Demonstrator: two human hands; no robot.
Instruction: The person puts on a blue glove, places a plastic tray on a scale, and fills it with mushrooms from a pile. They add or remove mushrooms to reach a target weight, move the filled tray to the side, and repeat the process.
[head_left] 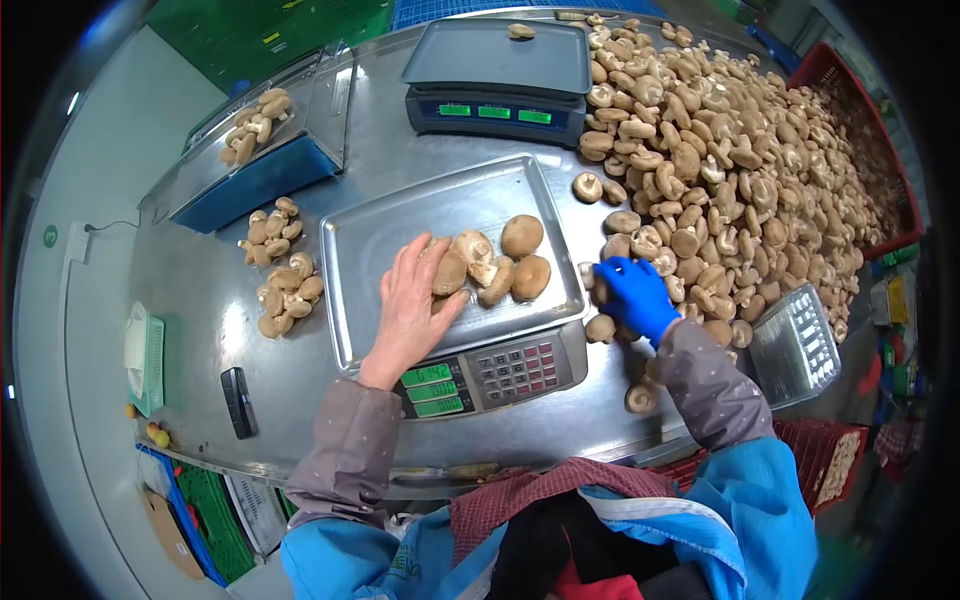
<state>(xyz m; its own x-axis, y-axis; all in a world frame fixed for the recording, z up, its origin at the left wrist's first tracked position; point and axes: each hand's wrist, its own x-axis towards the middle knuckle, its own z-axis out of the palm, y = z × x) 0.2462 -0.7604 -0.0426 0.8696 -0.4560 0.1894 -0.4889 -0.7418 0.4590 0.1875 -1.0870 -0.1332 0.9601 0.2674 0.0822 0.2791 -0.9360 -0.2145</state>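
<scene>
mushrooms (473, 247) on the tray (370, 215) lie between both hands (412, 298).

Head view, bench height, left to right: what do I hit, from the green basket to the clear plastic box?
Green basket → black device → lower small mushroom heap → steel tray → blue-gloved right hand → clear plastic box.
</scene>
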